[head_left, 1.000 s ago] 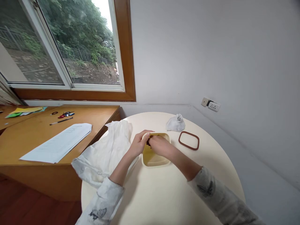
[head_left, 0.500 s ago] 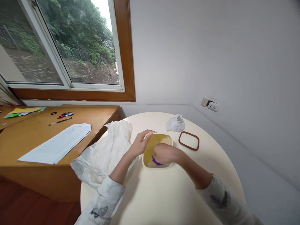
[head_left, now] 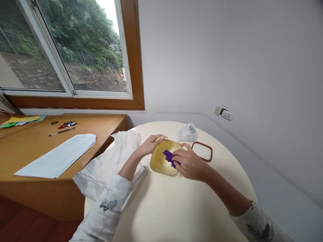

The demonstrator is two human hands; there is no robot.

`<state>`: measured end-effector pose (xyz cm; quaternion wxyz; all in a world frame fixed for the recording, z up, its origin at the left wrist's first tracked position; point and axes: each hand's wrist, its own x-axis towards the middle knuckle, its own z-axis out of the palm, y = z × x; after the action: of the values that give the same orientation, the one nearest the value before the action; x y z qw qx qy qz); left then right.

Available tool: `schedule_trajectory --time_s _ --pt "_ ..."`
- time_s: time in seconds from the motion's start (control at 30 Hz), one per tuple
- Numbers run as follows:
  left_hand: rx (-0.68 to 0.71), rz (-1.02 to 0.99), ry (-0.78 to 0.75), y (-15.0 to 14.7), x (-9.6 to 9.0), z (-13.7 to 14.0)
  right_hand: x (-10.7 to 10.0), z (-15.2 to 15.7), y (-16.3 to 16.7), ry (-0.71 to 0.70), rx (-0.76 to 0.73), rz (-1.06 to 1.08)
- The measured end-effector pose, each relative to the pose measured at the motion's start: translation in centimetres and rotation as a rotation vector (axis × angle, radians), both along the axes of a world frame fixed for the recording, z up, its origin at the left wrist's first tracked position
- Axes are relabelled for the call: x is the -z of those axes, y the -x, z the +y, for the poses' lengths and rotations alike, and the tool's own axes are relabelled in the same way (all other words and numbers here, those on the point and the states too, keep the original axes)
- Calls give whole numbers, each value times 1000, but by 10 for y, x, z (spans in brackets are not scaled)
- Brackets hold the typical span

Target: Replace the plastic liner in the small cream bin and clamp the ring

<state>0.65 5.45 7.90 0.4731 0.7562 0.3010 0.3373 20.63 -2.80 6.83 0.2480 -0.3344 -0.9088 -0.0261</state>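
A yellowish rectangular container (head_left: 157, 160) with rounded corners stands tilted on the round table. My left hand (head_left: 149, 146) grips its far left rim, thumb over the edge. Inside the container, my right hand (head_left: 188, 162) has its fingers closed on a crumpled purple cloth (head_left: 168, 156), part of which sticks out to the left. Some of the cloth is hidden under the fingers. Just beyond my right hand lies a brown rectangular ring (head_left: 211, 154), like a lid frame with a pale middle.
A knotted white bag (head_left: 187, 133) sits at the table's (head_left: 161, 208) far side. On the left, a crumpled white plastic bag (head_left: 111, 161) spreads towards a wooden desk (head_left: 106, 124) bearing papers (head_left: 59, 154), a pen (head_left: 62, 131) and small items.
My right hand has moved right, from over the container's middle to its right side, showing more of the purple cloth. The container has tipped and turned slightly in my left hand.
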Motion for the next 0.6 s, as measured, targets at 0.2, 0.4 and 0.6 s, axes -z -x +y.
schedule_trajectory --time_s 0.2,0.4,0.6 --pt "27 45 16 -2 -6 13 21 -3 -2 -70 -73 -187" --pt "-100 -24 -23 4 -1 4 37 3 4 -185 14 -213" --pt "-222 -146 -117 -1 29 -23 59 4 19 -271 129 83"
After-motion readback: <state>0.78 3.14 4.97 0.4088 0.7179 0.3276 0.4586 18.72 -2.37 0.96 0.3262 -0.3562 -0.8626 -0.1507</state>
